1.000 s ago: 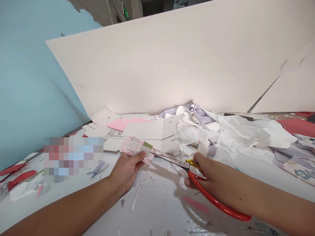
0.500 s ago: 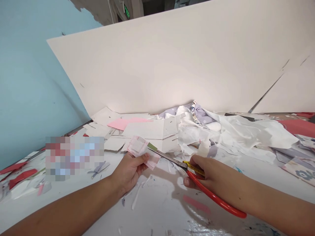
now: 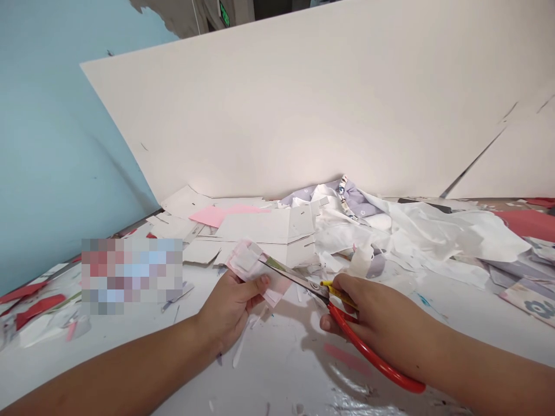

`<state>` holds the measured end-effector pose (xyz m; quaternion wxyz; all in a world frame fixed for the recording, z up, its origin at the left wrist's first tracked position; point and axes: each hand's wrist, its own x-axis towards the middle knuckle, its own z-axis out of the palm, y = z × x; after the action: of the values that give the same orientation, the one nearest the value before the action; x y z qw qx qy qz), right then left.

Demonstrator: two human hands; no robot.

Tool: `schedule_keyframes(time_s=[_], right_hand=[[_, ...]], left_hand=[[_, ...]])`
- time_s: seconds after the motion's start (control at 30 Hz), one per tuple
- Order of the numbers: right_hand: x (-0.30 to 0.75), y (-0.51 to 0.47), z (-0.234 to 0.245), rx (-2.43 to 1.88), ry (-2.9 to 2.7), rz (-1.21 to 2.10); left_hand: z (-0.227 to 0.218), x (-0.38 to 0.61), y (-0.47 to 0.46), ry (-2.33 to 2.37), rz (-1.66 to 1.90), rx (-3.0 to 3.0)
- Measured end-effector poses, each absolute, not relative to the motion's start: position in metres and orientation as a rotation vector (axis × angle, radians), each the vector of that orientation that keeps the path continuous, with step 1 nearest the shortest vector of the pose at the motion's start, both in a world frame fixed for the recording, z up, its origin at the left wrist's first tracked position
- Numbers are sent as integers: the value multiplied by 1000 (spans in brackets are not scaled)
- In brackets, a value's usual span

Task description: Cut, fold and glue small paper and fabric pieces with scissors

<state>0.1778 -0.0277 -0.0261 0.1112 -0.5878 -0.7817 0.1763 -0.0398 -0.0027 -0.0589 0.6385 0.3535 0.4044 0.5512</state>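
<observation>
- A blue wall (image 3: 43,144) fills the upper left of the frame, and a large white panel (image 3: 303,115) leans across the upper middle and right, behind my white tabletop (image 3: 286,370).
- At the lower left lie red scraps (image 3: 41,309); next to them, a patch is blurred out.
- Left of centre, a pink sheet (image 3: 212,216) lies among pale pieces of card (image 3: 255,228).
- My left hand (image 3: 234,306), just left of the lower centre, is closed in a pinch, thumb on top, on a pink-and-white piece (image 3: 245,258) at mid-frame.
- Over that piece lie the blades of my scissors (image 3: 323,292), an olive strip (image 3: 275,262) beside them; I can't tell whether they are biting in.
- My right hand (image 3: 373,306), right of centre, is curled around the red and yellow handles.
- Beyond it, lilac cloth (image 3: 358,201) and crumpled white sheeting (image 3: 455,237) lie heaped.
- At the right edge are a red sheet (image 3: 526,224) and a patterned piece (image 3: 531,300).
</observation>
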Motion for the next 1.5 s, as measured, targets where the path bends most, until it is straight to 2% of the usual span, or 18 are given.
schedule_keyframes(time_s=[1.17, 1.5], right_hand=[[176, -26, -35, -1707, -2326, 480], [173, -26, -31, -1703, -2265, 613]], left_hand=[[-58, -36, -7, 934, 1318, 769], [-55, -34, -9, 892, 1301, 775]])
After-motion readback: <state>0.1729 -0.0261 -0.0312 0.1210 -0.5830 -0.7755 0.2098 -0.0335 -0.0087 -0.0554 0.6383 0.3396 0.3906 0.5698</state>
